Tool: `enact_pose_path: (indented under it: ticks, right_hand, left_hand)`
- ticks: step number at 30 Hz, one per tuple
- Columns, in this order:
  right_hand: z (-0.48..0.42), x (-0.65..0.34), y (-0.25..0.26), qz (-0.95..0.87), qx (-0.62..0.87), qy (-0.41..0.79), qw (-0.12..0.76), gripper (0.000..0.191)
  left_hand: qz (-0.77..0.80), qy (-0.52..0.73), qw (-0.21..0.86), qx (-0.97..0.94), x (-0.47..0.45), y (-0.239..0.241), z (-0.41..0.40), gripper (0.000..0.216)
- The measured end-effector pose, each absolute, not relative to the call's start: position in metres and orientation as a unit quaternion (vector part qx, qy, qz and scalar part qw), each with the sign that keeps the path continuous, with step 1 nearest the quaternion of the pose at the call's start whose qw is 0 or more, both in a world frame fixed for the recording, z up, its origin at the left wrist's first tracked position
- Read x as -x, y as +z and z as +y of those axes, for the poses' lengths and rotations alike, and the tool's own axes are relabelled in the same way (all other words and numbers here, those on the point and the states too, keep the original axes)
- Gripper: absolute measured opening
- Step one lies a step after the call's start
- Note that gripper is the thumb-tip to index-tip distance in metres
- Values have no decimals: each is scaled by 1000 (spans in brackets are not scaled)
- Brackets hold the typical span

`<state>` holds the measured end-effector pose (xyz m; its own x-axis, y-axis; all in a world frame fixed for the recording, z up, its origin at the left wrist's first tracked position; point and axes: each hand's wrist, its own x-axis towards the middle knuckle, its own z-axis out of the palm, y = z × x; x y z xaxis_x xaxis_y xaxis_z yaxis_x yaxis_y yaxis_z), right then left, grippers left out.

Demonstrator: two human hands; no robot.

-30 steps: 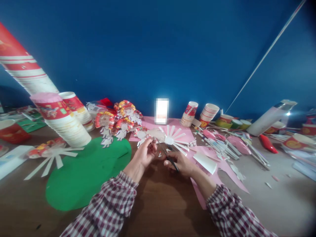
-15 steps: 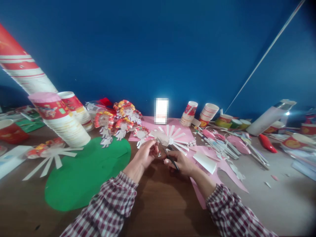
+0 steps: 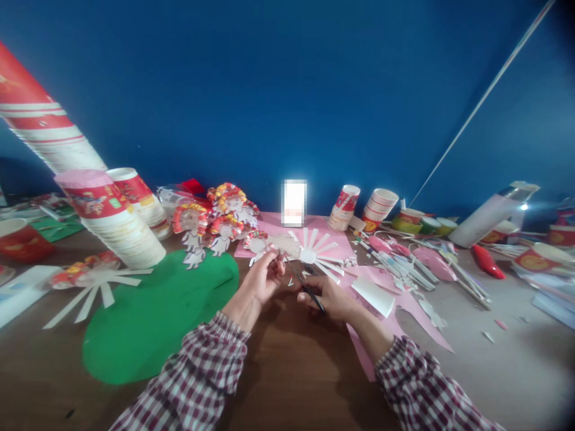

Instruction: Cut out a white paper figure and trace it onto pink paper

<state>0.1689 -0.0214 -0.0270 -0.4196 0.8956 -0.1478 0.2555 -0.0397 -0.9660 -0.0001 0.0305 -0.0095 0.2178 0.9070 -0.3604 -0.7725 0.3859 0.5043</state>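
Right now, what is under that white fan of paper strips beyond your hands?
The white fan lies on a pink sheet, which lies on the brown table. Whatever sits beneath the pink sheet is covered, so I cannot tell.

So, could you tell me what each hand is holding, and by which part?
The left hand pinches a white paper cut-out by its lower edge; the right hand grips black-handled scissors by the handles.

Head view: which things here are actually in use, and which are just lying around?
In use:
left hand holding a paper cutout
right hand holding scissors

Lying about:
green paper
cup stacks
finished paper figures
pink paper
white bottle
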Motion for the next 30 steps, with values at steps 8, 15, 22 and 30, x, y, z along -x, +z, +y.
enact_pose_path:
  ticks: [8, 15, 22, 30]
  right_hand:
    - [-21, -171, -30, -648, 447, 544, 290, 38]
    - [-20, -172, -29, -661, 446, 527, 295, 41]
    - [-21, -172, -28, -655, 446, 528, 306, 43]
    - [-22, -171, -26, -646, 464, 520, 313, 43]
  left_hand:
    - [344, 533, 753, -174, 0, -19, 32, 8]
    - [368, 510, 740, -238, -3, -23, 28, 4]
    - [353, 485, 745, -292, -7, -23, 22, 11]
    - [369, 480, 741, -290, -11, -20, 18, 12]
